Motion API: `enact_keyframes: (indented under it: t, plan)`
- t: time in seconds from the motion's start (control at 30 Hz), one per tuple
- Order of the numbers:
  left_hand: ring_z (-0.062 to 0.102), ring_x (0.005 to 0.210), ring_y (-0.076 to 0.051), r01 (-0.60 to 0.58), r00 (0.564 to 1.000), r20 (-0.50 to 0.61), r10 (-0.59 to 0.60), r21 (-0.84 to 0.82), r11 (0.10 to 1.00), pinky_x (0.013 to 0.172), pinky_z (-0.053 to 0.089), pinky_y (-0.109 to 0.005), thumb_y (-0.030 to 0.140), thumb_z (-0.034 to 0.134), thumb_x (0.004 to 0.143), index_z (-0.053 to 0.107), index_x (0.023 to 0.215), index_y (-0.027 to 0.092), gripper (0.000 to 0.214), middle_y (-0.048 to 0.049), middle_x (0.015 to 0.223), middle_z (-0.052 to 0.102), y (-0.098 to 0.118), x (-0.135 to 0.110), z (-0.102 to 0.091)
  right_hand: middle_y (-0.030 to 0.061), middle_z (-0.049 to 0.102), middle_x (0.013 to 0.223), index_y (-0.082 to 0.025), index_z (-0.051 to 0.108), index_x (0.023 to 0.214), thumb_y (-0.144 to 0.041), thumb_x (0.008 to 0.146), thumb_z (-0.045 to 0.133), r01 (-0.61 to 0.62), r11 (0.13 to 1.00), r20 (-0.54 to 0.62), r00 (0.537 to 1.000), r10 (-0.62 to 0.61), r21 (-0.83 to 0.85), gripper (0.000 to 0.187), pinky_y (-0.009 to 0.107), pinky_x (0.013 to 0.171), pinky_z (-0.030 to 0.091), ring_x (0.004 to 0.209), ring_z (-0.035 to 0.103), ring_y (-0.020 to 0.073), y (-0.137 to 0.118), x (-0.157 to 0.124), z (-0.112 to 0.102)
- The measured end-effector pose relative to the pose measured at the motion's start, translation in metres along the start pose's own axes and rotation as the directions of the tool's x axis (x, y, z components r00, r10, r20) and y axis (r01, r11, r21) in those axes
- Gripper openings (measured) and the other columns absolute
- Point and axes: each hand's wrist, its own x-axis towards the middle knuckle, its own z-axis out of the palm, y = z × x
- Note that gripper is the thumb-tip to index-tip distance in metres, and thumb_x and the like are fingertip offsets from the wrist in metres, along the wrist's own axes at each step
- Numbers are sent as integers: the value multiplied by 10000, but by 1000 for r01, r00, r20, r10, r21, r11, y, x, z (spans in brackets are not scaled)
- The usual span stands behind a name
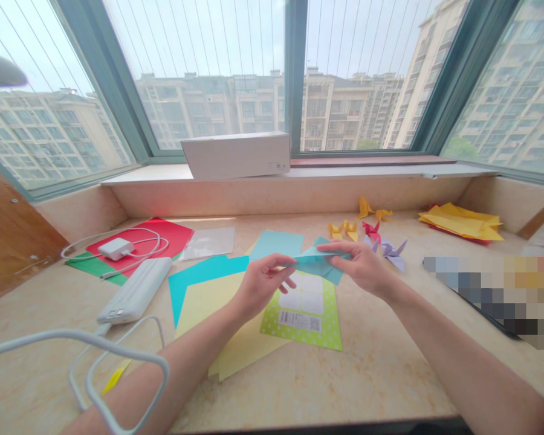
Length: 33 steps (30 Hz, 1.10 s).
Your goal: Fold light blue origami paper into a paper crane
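Note:
A partly folded teal paper point(318, 264) is held above the beige table point(367, 374) by both hands. My left hand point(262, 283) pinches its left end with thumb and fingers. My right hand point(360, 264) grips its right part, fingers closed over the upper edge. Directly below lie a green dotted sheet with white squares and a barcode label point(304, 311), a pale yellow sheet point(208, 302) and teal sheets point(198, 273).
Folded paper cranes point(372, 231) sit behind my right hand, with a yellow paper stack point(462, 222) at far right. At left lie red and green sheets point(163, 237), a white charger with cable point(116, 248) and a white power bank point(136, 290). A white box point(236, 154) rests on the windowsill.

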Motion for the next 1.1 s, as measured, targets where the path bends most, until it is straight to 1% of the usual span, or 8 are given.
enact_keyframes:
  t: [0.17, 0.27, 0.37, 0.47, 0.6, 0.73, 0.93, 1.1]
  plan:
    - [712, 609, -160, 18, 1000, -10, -18, -43, 999, 496, 555, -225, 321, 708, 808, 664, 933, 150, 216, -35, 772, 707, 0, 1, 1, 75, 704, 1134, -240, 777, 1052, -278, 817, 645, 14, 1000, -9, 1000, -14, 6, 272, 356, 811, 563, 1005, 657, 231, 0, 0, 1]
    - [716, 602, -157, 21, 1000, 0, -21, -64, 998, 479, 547, -217, 325, 699, 815, 644, 938, 155, 217, -41, 831, 711, 1, 1, 1, 78, 696, 1126, -230, 777, 1050, -289, 812, 653, 13, 1000, -22, 1000, -12, 16, 275, 352, 804, 558, 989, 653, 226, 1, 0, 1]
    - [714, 575, -155, 35, 999, 10, -34, -101, 994, 465, 537, -211, 334, 695, 823, 597, 988, 169, 253, -37, 855, 717, 3, 1, 0, 75, 689, 1121, -235, 776, 1056, -291, 816, 652, 6, 1000, -19, 1000, -6, 18, 276, 350, 803, 546, 985, 645, 222, 1, 0, 1]
    - [713, 549, -164, 55, 998, 3, -55, -146, 988, 459, 536, -215, 342, 704, 822, 542, 1060, 180, 330, -25, 840, 715, 6, 1, 0, 73, 682, 1148, -251, 776, 1066, -296, 830, 642, -1, 1000, -17, 1000, 1, 17, 275, 358, 828, 534, 1018, 632, 229, 2, 0, 0]
    - [715, 540, -173, 74, 997, 10, -73, -129, 989, 450, 530, -210, 375, 676, 833, 567, 1023, 157, 309, -19, 774, 694, 8, 2, 0, 70, 679, 1188, -269, 774, 1075, -309, 845, 626, -6, 1000, -4, 1000, 6, 25, 276, 370, 876, 516, 1075, 616, 240, 4, 0, -3]
    - [724, 576, -179, 44, 999, 17, -43, -85, 995, 455, 535, -213, 381, 625, 869, 585, 1042, 155, 288, -22, 753, 693, 9, 0, 0, 70, 679, 1203, -269, 782, 1050, -306, 844, 620, -5, 999, -10, 1000, 5, 43, 266, 378, 905, 504, 1097, 610, 248, 4, 0, -4]
    - [696, 547, -149, -5, 999, 44, 8, -70, 998, 442, 537, -229, 406, 570, 914, 589, 1080, 150, 306, -85, 880, 735, 9, -4, 0, 63, 702, 1120, -276, 798, 998, -262, 829, 604, 32, 999, -50, 998, -32, -2, 258, 385, 894, 507, 1085, 615, 256, -1, -2, -3]
    - [683, 520, -148, -23, 999, 26, 25, -64, 998, 421, 528, -224, 437, 578, 913, 623, 1048, 114, 354, -88, 822, 726, 8, -4, 2, 54, 707, 1121, -292, 804, 965, -249, 820, 611, 48, 998, -58, 997, -51, -51, 245, 426, 973, 476, 1155, 589, 276, -3, -4, -1]
